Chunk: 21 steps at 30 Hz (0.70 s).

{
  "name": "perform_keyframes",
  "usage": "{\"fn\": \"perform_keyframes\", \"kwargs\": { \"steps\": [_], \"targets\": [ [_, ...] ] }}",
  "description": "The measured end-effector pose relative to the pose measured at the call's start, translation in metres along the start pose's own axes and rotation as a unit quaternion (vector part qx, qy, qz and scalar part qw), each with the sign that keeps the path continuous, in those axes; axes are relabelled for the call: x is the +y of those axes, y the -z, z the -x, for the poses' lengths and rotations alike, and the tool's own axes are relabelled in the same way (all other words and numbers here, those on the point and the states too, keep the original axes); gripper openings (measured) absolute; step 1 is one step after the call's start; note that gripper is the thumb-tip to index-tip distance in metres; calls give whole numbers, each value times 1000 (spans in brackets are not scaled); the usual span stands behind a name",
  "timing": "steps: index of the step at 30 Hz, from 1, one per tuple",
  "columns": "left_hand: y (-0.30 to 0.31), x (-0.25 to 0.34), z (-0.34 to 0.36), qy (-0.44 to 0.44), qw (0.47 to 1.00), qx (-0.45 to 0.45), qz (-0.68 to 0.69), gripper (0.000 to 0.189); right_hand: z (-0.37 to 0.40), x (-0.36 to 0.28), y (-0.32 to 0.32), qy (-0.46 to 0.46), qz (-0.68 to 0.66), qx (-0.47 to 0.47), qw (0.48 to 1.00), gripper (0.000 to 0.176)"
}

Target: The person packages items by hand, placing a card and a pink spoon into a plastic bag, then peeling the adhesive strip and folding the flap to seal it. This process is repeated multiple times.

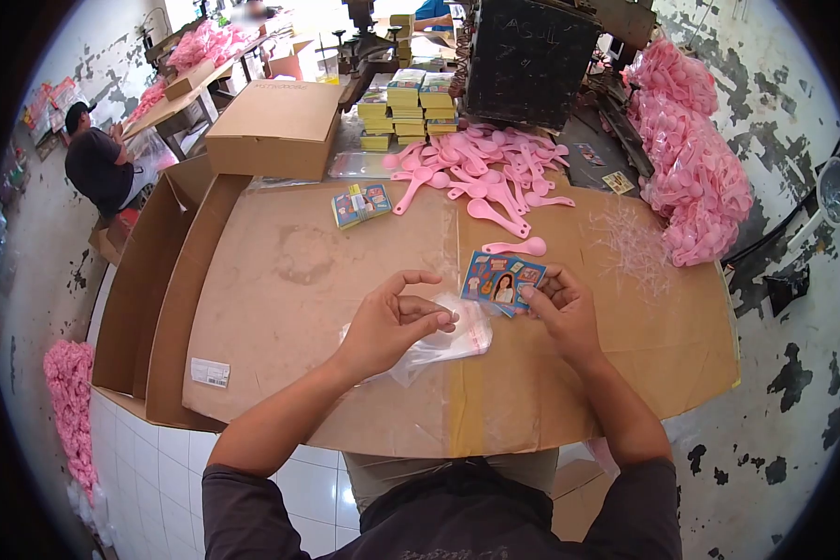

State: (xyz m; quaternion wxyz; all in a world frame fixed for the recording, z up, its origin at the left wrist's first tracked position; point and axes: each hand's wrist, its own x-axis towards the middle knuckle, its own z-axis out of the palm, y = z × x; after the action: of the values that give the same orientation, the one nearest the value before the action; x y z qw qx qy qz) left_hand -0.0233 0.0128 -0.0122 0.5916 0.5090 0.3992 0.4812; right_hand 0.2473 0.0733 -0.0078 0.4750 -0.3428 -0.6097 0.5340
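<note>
My right hand (567, 315) pinches blue picture cards (502, 280) between thumb and fingers, the top one printed with a portrait and small drawings. My left hand (392, 322) is curled, thumb and fingertips together at the edge of a clear plastic bag (457, 313). Beneath it lies a stack of clear plastic bags (462, 343) on the cardboard-covered table. Just beyond the cards rests a single pink spoon (515, 246). A heap of pink spoons (481, 168) spreads farther back. To its left sits a banded bundle of cards (361, 205).
A closed cardboard box (273, 126) and stacked card bundles (406, 107) stand behind the table, beside a black metal box (529, 65). Plastic strips (630, 245) lie at right, near large bags of pink spoons (686, 159). Another person (100, 163) sits at far left.
</note>
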Motion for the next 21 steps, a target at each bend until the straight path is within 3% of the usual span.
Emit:
{"fn": "perform_keyframes", "kwargs": {
  "steps": [2, 5, 8, 11, 14, 21],
  "targets": [
    [-1, 0, 0, -2, 1000, 0, -15, 48, 1, 4, 1, 5, 6, -29, 1000, 18],
    [-5, 4, 3, -8, 998, -6, -54, 50, 1, 21, 19, 99, 208, -72, 971, 17],
    [-8, 6, 6, -22, 995, -16, -97, 51, 2, 11, 15, 61, 152, -58, 985, 14],
    [-7, 8, 6, -20, 994, -14, -110, 52, 1, 0, 3, 47, 13, 21, 999, 9],
    [-7, 9, 5, -22, 997, -3, -75, 52, 2, 0, 3, 32, -9, -6, 999, 7],
    [-6, 8, 7, -51, 993, 5, -108, 52, 4, 8, 12, 88, 169, -64, 980, 14]
  ]
}}
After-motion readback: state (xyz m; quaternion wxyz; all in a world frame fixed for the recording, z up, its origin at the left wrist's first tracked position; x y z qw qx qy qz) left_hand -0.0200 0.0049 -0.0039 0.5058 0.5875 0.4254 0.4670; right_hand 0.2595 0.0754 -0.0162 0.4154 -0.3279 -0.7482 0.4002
